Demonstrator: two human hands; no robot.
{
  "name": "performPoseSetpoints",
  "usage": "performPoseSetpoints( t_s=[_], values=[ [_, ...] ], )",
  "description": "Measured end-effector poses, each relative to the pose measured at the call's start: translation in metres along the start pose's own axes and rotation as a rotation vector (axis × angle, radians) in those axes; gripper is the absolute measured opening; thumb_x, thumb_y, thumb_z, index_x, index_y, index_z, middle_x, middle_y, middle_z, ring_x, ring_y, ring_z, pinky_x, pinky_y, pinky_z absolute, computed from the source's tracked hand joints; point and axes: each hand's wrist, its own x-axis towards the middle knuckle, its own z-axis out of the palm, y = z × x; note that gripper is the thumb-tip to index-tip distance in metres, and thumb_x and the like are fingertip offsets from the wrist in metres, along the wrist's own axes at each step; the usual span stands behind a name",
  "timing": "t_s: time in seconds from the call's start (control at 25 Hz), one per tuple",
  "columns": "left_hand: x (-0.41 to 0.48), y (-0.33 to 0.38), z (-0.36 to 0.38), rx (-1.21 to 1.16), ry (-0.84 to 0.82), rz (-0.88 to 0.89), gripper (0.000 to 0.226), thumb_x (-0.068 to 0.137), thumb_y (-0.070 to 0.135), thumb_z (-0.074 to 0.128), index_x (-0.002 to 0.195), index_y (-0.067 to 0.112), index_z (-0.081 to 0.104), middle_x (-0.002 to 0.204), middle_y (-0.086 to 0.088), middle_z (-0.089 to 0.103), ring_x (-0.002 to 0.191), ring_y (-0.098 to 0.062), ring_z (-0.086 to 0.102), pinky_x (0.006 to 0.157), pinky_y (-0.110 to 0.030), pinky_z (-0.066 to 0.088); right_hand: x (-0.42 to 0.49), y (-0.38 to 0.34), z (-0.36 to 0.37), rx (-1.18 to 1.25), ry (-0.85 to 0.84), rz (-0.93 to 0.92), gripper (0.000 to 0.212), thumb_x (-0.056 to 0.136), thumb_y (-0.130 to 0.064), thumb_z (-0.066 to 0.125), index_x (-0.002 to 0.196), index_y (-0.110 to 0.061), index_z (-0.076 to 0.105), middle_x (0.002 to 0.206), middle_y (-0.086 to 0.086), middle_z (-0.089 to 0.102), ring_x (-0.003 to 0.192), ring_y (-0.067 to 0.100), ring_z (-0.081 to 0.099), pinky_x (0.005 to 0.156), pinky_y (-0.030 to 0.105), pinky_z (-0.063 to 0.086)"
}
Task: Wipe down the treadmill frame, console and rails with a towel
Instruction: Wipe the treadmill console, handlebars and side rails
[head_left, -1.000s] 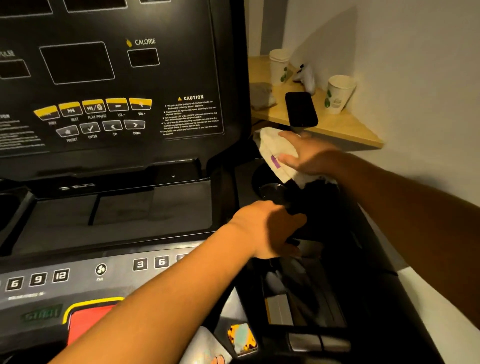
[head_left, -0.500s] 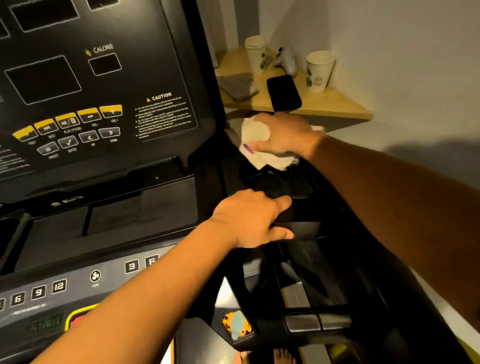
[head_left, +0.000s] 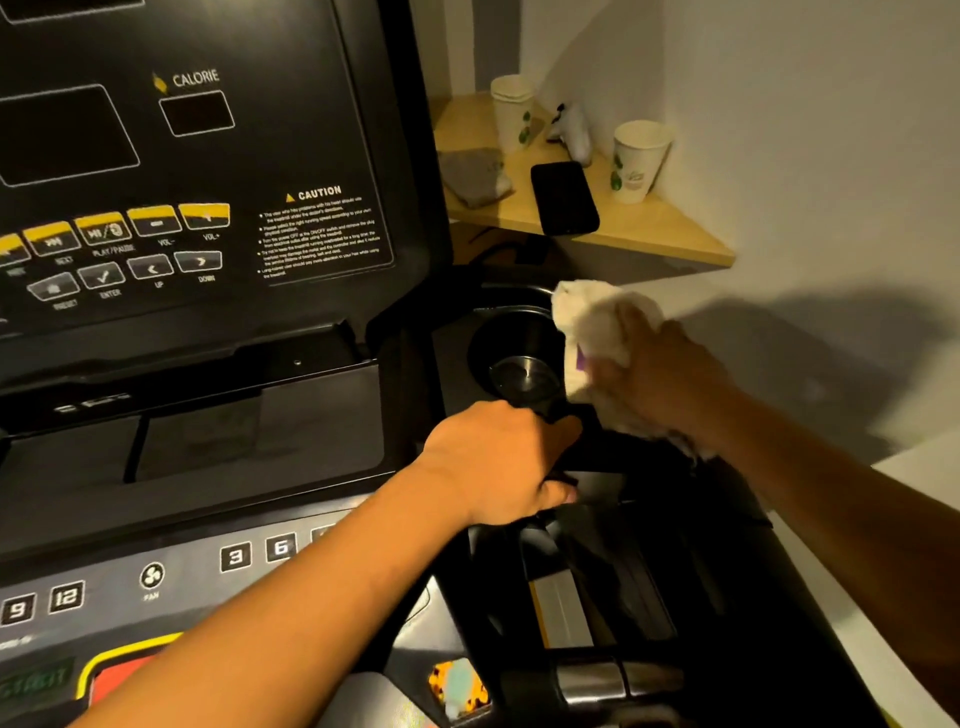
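Wooden corner shelf (head_left: 675, 231), back paper cup (head_left: 512, 111), right paper cup (head_left: 636, 158), black phone (head_left: 564, 197), grey cloth (head_left: 475, 176), small white object (head_left: 574, 130)

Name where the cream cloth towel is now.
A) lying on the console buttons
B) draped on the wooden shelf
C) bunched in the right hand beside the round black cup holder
C: the right hand grips the bunched cream cloth towel beside the round black cup holder; the left hand grips the black treadmill frame.

Left hand (head_left: 498, 462) forward, fingers curled over console (head_left: 208, 441) edge; right hand (head_left: 670, 379) just beyond, fingers clutching towel (head_left: 592, 317), blurred.
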Motion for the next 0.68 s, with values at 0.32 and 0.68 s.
performPoseSetpoints(
  t_s=[0.32, 0.68],
  values=[
    [-0.001, 0.001, -0.002, -0.008, 0.017, 0.015, 0.048, 0.086, 0.063, 0.054, 0.114, 0.024, 0.049, 0.094, -0.010, 0.063, 0.087, -0.040, 0.060, 0.063, -0.037, 0.044, 0.089, -0.086, 0.003, -0.185, 0.202, -0.545, 0.053, 0.091, -0.034, 0.057, 0.141, -0.032, 0.043, 0.150, 0.013, 0.036, 0.132, 0.040, 0.034, 0.108, 0.048, 0.030],
    [-0.006, 0.004, 0.002, 0.022, 0.105, -0.023, 0.055, 0.090, 0.064, 0.049, 0.131, 0.029, 0.042, 0.090, -0.005, 0.063, 0.085, -0.034, 0.061, 0.058, -0.033, 0.047, 0.047, -0.061, -0.017, -0.522, 0.259, -0.455, 0.050, 0.064, -0.036, 0.074, 0.112, -0.027, 0.069, 0.127, 0.018, 0.046, 0.108, 0.041, 0.045, 0.083, 0.046, 0.042]
  ],
)
